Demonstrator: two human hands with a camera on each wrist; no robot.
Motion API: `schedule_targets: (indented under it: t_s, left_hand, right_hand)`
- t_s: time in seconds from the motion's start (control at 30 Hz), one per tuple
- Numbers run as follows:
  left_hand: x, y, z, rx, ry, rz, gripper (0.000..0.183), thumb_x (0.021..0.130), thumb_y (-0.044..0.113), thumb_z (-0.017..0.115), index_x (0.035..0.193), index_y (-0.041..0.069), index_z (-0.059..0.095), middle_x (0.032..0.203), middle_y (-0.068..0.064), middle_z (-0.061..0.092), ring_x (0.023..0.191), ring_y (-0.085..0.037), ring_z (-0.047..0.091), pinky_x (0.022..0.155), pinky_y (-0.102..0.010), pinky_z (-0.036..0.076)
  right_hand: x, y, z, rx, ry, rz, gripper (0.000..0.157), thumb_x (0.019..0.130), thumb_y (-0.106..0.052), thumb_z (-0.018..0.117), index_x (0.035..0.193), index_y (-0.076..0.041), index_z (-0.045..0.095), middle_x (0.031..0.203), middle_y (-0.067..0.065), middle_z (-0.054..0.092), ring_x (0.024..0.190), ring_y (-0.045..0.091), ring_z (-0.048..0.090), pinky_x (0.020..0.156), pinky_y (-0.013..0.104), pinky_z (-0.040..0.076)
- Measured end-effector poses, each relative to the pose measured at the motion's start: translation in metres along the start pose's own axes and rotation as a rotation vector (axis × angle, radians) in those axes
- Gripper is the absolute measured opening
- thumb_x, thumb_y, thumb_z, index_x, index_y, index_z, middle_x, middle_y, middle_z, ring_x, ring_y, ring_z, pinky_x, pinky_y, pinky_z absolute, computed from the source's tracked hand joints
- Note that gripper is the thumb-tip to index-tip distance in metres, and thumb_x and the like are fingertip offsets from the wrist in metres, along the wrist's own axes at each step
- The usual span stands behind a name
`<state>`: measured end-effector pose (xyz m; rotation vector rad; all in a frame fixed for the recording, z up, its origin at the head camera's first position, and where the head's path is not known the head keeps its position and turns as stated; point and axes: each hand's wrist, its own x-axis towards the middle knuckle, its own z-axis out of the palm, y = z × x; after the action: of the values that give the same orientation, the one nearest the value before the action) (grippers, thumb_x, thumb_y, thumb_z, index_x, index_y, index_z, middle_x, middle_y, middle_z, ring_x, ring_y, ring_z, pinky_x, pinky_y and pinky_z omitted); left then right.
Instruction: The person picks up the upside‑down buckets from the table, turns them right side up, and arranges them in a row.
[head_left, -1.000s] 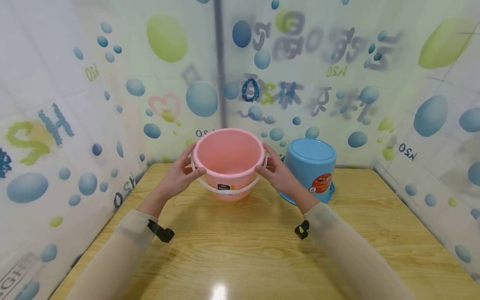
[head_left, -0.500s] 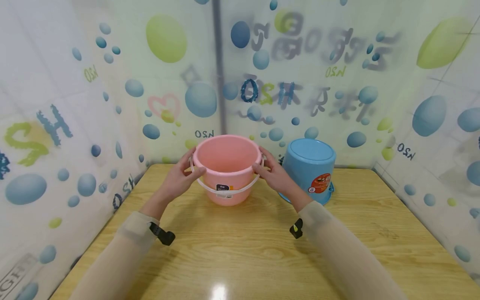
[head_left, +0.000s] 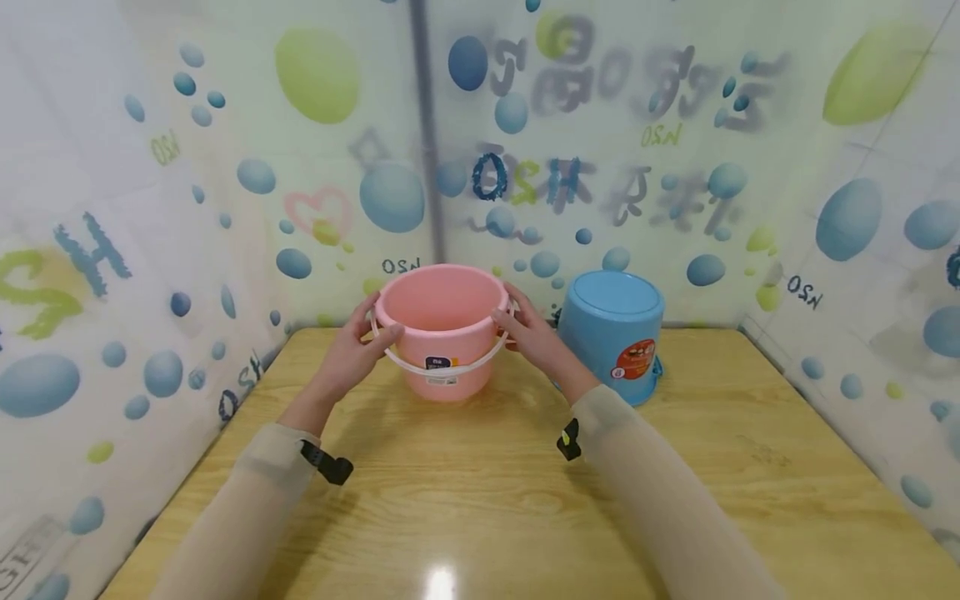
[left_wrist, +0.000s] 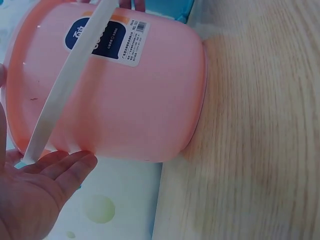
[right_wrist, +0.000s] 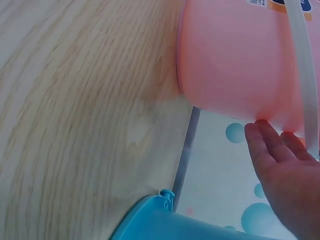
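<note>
A pink bucket (head_left: 446, 358) with a white handle (head_left: 450, 370) hanging across its front stands upright, mouth up, by the table's far edge. My left hand (head_left: 352, 354) grips its left side, thumb at the rim and fingers along the wall. On the opposite side my right hand (head_left: 536, 337) holds it the same way, thumb over the rim. In the left wrist view the left fingers (left_wrist: 75, 170) press the bucket's side under the handle. The right fingertips (right_wrist: 262, 125) touch its wall in the right wrist view. A dark label (left_wrist: 107, 40) faces me.
An upside-down blue bucket (head_left: 611, 333) with a red sticker stands just right of the pink one, close behind my right forearm. The wooden table (head_left: 480, 500) meets patterned curtains (head_left: 637, 150) at the back and sides.
The pink bucket has come down and tipped more upright, shifting slightly left and away. Both hands have moved with it, keeping their hold. The blue bucket stays put.
</note>
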<state>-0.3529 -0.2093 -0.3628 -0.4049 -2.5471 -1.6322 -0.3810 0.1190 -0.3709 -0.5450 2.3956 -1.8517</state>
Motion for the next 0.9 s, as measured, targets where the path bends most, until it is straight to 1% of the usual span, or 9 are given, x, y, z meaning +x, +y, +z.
schedule_targets:
  t_s: [0.13,0.2,0.27,0.37,0.47,0.6,0.7,0.8,0.9]
  left_hand:
    - [0.005,-0.001,0.001,-0.006,0.011,-0.019,0.089,0.096,0.053,0.065,0.164,0.037,0.010,0.160,-0.018,0.038,0.139,-0.037,0.049,0.106,-0.054,0.050]
    - [0.009,-0.006,0.001,-0.003,0.023,-0.015,0.090,0.095,0.057,0.065,0.164,0.039,0.009,0.159,-0.018,0.039,0.139,-0.036,0.050,0.105,-0.053,0.051]
    - [0.010,-0.006,0.001,0.003,0.029,-0.024,0.091,0.095,0.058,0.064,0.164,0.039,0.008,0.158,-0.018,0.041,0.138,-0.036,0.050,0.105,-0.054,0.050]
    - [0.012,-0.005,0.001,0.019,0.036,-0.034,0.093,0.093,0.061,0.064,0.164,0.040,0.008,0.154,-0.019,0.045,0.136,-0.036,0.051,0.106,-0.054,0.050]
    - [0.013,-0.006,0.001,0.031,0.044,-0.041,0.093,0.092,0.063,0.065,0.163,0.042,0.009,0.151,-0.018,0.047,0.135,-0.036,0.051,0.105,-0.055,0.050]
    - [0.015,-0.008,0.000,0.042,0.053,-0.037,0.095,0.090,0.065,0.064,0.163,0.041,0.009,0.149,-0.020,0.048,0.135,-0.037,0.051,0.105,-0.055,0.051]
    - [0.016,-0.009,-0.001,0.050,0.057,-0.044,0.096,0.089,0.068,0.064,0.163,0.042,0.009,0.150,-0.020,0.047,0.136,-0.036,0.050,0.104,-0.055,0.051]
    - [0.018,-0.009,-0.002,0.044,0.057,-0.050,0.096,0.089,0.068,0.064,0.163,0.041,0.008,0.155,-0.020,0.043,0.139,-0.036,0.048,0.105,-0.054,0.051]
    - [0.020,-0.010,-0.003,0.029,0.054,-0.049,0.096,0.090,0.066,0.064,0.163,0.042,0.008,0.159,-0.019,0.040,0.141,-0.036,0.047,0.105,-0.054,0.051]
  right_hand:
    - [0.008,0.003,0.000,0.024,0.007,0.001,0.073,0.100,-0.059,0.054,0.160,-0.049,0.014,0.141,0.006,0.058,0.128,0.029,0.057,0.111,0.063,0.041]
    - [0.011,0.004,0.001,0.030,0.008,-0.004,0.072,0.101,-0.059,0.052,0.160,-0.049,0.013,0.142,0.005,0.056,0.128,0.028,0.057,0.111,0.064,0.041]
    - [0.012,0.005,0.001,0.031,0.009,-0.011,0.070,0.100,-0.061,0.052,0.159,-0.052,0.013,0.144,0.004,0.055,0.129,0.028,0.056,0.111,0.063,0.041]
    - [0.015,0.007,0.002,0.044,0.009,-0.013,0.068,0.102,-0.059,0.050,0.159,-0.053,0.013,0.149,0.005,0.051,0.131,0.029,0.055,0.112,0.064,0.040]
    - [0.018,0.010,0.004,0.060,0.010,-0.012,0.071,0.101,-0.061,0.051,0.160,-0.051,0.013,0.152,0.005,0.050,0.133,0.030,0.054,0.113,0.065,0.038]
    - [0.021,0.010,0.006,0.073,0.023,-0.015,0.074,0.098,-0.066,0.052,0.160,-0.049,0.015,0.155,0.007,0.048,0.135,0.032,0.053,0.113,0.066,0.037]
    - [0.023,0.009,0.008,0.074,0.032,-0.013,0.073,0.098,-0.065,0.051,0.160,-0.049,0.015,0.156,0.008,0.047,0.135,0.034,0.054,0.113,0.066,0.038]
    - [0.025,0.008,0.009,0.076,0.039,-0.002,0.069,0.101,-0.061,0.050,0.159,-0.050,0.015,0.156,0.007,0.047,0.133,0.034,0.055,0.113,0.063,0.039]
    - [0.027,0.007,0.009,0.077,0.049,0.009,0.068,0.102,-0.059,0.049,0.161,-0.049,0.015,0.158,0.006,0.045,0.132,0.034,0.057,0.112,0.061,0.041]
